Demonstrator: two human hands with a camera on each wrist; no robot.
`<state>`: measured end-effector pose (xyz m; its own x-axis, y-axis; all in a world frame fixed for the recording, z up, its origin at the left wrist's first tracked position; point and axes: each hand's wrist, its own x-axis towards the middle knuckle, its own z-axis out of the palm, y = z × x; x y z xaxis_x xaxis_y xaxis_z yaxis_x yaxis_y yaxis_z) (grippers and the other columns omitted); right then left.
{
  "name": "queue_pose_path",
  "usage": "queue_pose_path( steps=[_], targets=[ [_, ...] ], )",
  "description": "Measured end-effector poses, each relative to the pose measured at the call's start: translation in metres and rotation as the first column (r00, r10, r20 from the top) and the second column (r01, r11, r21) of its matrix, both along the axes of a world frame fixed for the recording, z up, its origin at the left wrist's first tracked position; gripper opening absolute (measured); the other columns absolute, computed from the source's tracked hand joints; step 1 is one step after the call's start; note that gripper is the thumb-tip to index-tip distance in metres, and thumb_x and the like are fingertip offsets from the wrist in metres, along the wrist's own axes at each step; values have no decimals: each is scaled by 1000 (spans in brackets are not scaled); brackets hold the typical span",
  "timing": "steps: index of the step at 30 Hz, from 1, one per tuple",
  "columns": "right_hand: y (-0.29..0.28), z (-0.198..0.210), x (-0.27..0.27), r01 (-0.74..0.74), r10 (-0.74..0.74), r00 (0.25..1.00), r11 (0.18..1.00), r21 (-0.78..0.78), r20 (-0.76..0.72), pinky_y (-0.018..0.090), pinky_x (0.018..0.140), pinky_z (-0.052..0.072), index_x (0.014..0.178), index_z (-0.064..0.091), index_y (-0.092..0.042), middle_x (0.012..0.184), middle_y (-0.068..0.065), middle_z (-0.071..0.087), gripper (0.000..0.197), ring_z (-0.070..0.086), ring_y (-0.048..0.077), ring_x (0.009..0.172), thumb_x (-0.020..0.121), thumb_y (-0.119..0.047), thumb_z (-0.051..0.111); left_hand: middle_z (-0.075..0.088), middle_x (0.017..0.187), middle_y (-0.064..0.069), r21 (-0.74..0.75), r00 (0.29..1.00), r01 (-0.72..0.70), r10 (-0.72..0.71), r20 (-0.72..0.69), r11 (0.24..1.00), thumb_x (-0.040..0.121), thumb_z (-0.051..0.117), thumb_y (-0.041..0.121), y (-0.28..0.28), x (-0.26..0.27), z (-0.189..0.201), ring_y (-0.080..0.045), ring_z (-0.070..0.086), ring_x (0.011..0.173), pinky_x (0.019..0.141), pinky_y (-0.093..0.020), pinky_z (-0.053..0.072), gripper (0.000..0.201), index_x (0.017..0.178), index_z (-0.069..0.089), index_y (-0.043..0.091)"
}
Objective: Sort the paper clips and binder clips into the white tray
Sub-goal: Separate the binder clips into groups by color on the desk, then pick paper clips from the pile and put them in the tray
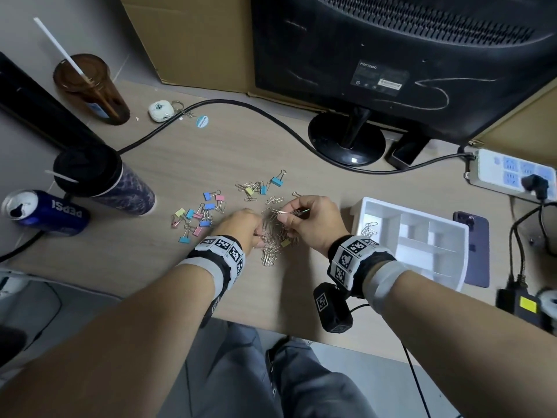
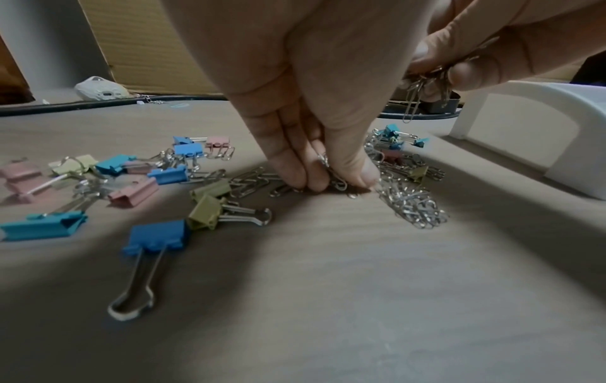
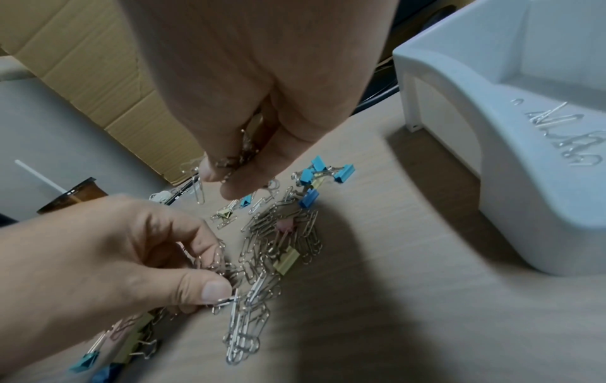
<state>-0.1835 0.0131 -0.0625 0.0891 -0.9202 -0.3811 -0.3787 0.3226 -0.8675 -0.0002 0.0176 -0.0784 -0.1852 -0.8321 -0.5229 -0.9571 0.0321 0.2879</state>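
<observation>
Your left hand (image 2: 305, 108) pinches paper clips off the worktop (image 2: 328, 285) heap (image 3: 272, 261); your right hand (image 1: 310, 221), raised just beyond, has a bunch of paper clips (image 2: 426, 83) nipped in its grip. Lift slowly so tangled binder clips (image 1: 200, 214) drop free, then carry right to the white tray (image 1: 452, 257), where a few clips (image 1: 369, 229) already lie.

Wooden desk (image 1: 211, 152), scattered paper clips (image 1: 271, 251), binder clips (image 1: 208, 206), white tray (image 1: 461, 254), Pepsi can (image 1: 45, 212)
</observation>
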Motion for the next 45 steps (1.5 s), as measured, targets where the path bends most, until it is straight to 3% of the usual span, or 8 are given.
queue_pose_path(
  steps=[3, 8, 13, 17, 20, 24, 33, 45],
  targets=[
    [0, 6, -6, 12, -12, 999, 1000, 1, 33, 39, 63, 63, 83, 74, -10, 73, 12, 75, 7, 68, 22, 55, 85, -13, 80, 60, 98, 0, 11, 1000, -1, 1, 20, 1000, 86, 75, 32, 0, -6, 11, -18, 58, 83, 74, -29, 45, 23, 91, 62, 13],
    [-2, 33, -33, 84, -84, 994, 996, 3, 75, 31, 59, 59, 90, 71, -2, 76, 18, 74, 8, 64, 18, 55, 88, -8, 76, 64, 89, 0, 3, 1000, -12, 12, -4, 1000, 90, 72, 31, -7, -26, 37, -17, 61, 78, 71, -27, 47, 26, 89, 66, 6],
    [-4, 52, -80, 213, -212, 976, 976, -30, 39, 52, 70, 62, 86, 72, -4, 72, 13, 73, 8, 68, 24, 60, 87, -10, 77, 62, 91, 0, -36, 997, 11, -14, -74, 999, 87, 73, 38, -22, -60, 69, -20, 63, 88, 77, -28, 47, 29, 98, 66, 12],
    [-1, 59, -121, 289, -290, 957, 955, -63, -13, 39, 66, 64, 81, 71, -9, 72, 8, 70, 9, 69, 20, 61, 87, -10, 78, 72, 92, -15, 8, 987, 22, -21, -157, 1000, 86, 76, 31, -34, -95, 83, -29, 72, 80, 73, -37, 59, 29, 91, 69, 3],
    [8, 51, -142, 288, -295, 948, 955, -72, -120, 29, 59, 62, 78, 72, -11, 75, 6, 72, 11, 70, 18, 61, 88, -12, 77, 70, 98, -12, -32, 989, 78, -82, -121, 996, 86, 74, 38, -35, -119, 86, -30, 67, 90, 82, -37, 56, 31, 92, 72, 7],
    [18, 27, -152, 252, -260, 937, 966, -62, -232, 38, 64, 64, 77, 73, -11, 74, 4, 74, 11, 73, 18, 61, 87, -13, 78, 71, 91, -9, -52, 986, 94, -100, -131, 994, 82, 77, 38, -29, -133, 72, -28, 65, 90, 82, -35, 54, 27, 83, 71, 12],
    [14, 2, -156, 169, -167, 891, 985, -32, -423, 36, 76, 61, 71, 73, -18, 64, -4, 72, 13, 72, 15, 65, 82, -22, 76, 71, 93, -14, -41, 988, 106, -110, -111, 994, 83, 76, 39, -26, -131, 60, -30, 67, 88, 79, -36, 55, 33, 85, 71, 6],
    [8, 11, -166, 154, -158, 900, 987, -42, -407, 37, 79, 61, 76, 74, -18, 63, -4, 73, 19, 73, 15, 70, 90, -29, 67, 70, 89, -5, -48, 983, 142, -146, -107, 989, 82, 77, 37, -36, -147, 64, -24, 65, 87, 78, -31, 52, 23, 85, 72, 15]
  ],
)
